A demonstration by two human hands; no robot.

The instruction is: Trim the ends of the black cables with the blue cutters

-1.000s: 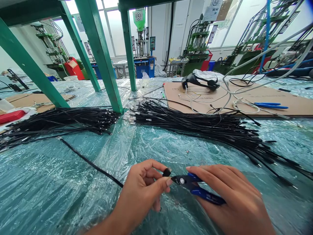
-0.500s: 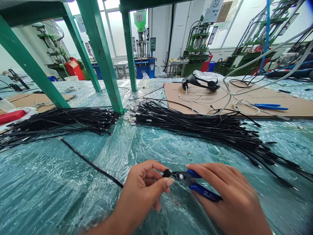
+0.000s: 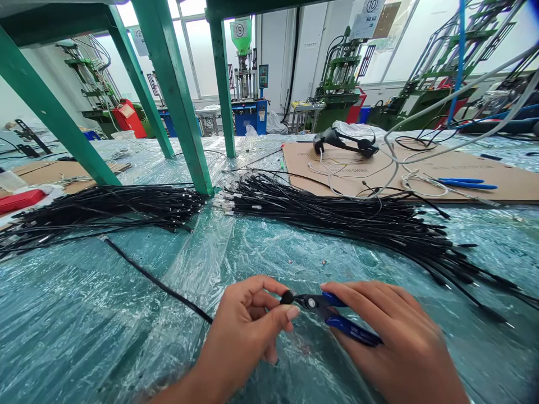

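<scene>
My left hand [image 3: 248, 325] pinches the black connector end of a cable [image 3: 160, 284] between thumb and forefinger. The rest of that cable runs out behind the hand to the left and lies on the plastic sheet. My right hand [image 3: 396, 336] is closed around blue-handled cutting pliers [image 3: 351, 328]. Their jaws meet the tip of the connector; whether they bite into it is too small to tell. Beyond my hands lies a thick bundle of black cables [image 3: 337, 216], with another cable bundle [image 3: 138, 205] to the left.
Clear plastic covers the teal table [image 3: 126, 348]. Green metal posts [image 3: 177, 95] rise behind the bundles. On cardboard [image 3: 421, 168] at the right sit a black headset [image 3: 345, 141], white cords and another blue-handled tool [image 3: 467, 184]. Machines stand along the back wall.
Hardly anything differs. Both hands keep their places, with the plier jaws still at the connector's tip.
</scene>
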